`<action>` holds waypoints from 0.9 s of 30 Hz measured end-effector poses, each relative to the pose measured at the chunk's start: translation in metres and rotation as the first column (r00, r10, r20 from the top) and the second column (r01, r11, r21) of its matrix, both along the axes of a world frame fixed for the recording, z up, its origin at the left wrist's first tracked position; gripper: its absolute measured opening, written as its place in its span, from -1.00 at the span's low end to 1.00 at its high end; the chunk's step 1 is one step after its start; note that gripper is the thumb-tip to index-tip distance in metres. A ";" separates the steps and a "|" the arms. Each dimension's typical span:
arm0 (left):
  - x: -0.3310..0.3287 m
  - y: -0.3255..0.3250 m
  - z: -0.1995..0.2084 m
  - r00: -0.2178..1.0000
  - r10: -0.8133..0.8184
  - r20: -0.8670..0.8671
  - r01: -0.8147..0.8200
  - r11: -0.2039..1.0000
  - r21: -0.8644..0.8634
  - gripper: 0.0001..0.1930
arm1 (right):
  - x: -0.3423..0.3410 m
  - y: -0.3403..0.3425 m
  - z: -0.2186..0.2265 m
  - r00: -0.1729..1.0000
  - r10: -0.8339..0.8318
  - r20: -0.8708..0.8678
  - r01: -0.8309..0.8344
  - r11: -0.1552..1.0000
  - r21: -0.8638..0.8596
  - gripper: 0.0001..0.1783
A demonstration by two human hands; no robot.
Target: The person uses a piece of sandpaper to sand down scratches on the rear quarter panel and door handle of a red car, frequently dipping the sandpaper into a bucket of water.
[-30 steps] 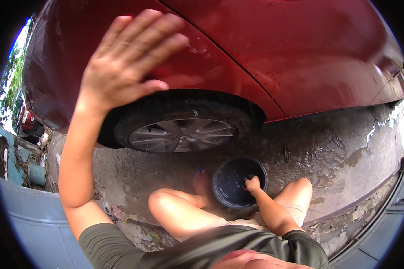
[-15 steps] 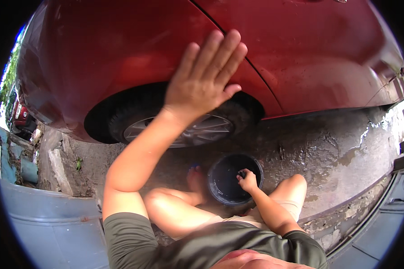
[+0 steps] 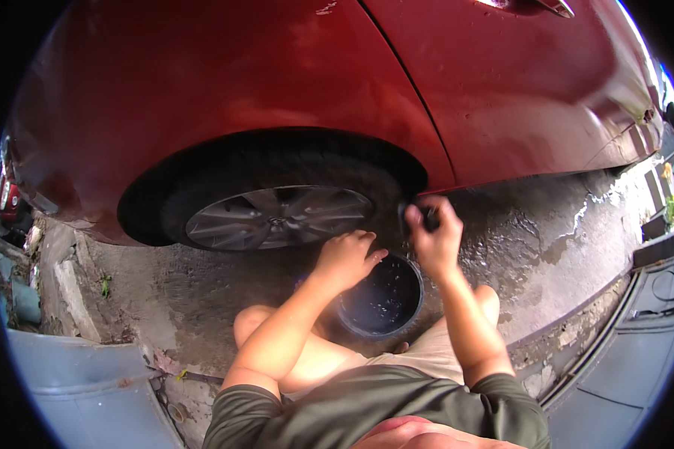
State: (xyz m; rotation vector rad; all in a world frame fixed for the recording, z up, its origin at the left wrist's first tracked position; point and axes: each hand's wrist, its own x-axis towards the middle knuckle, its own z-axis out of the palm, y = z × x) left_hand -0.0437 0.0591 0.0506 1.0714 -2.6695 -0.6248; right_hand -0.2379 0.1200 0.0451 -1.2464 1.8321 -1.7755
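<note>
Head view: your right fingers gripped a dark object near the tyre, outside the bucket; left fingers, half-open, looked empty.

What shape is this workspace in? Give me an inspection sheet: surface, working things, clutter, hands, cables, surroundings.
Surface: rough, worn concrete ground, with wet, shiny patches on the picture's right.
Working things: red car with its wheel showing; dark bucket on the ground, holding liquid with pale flecks.
Clutter: pale broken slab and small green plant, both at left.
Hands: left hand looks empty, fingers loosely bent, over the bucket's edge; right hand, blurred, grips a small dark object beside the tyre.
Cables: dark strand at far right; cable or strap, cannot tell.
Surroundings: grey-blue panel at lower left; another red vehicle at far left.
</note>
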 end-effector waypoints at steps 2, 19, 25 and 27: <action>0.003 0.002 -0.009 0.999 -0.027 0.018 0.029 0.997 -0.072 -0.53 | 0.002 -0.025 0.087 0.988 -0.037 -0.152 -0.007 0.960 -0.279 -0.70; 0.008 -0.006 0.001 0.982 -0.174 -0.079 0.167 0.983 -0.082 -0.53 | 0.081 -0.148 0.271 0.519 -0.543 -0.660 -0.336 0.580 -0.742 -0.71; -0.002 -0.005 0.016 0.970 -0.183 -0.163 0.172 0.982 -0.080 -0.53 | -0.009 -0.106 0.211 0.643 -0.555 -0.529 0.000 0.690 -0.724 -0.75; -0.005 -0.002 0.001 0.961 -0.199 -0.192 0.172 0.974 -0.147 -0.56 | 0.037 -0.124 0.239 0.611 -0.541 -0.578 -0.124 0.656 -0.744 -0.73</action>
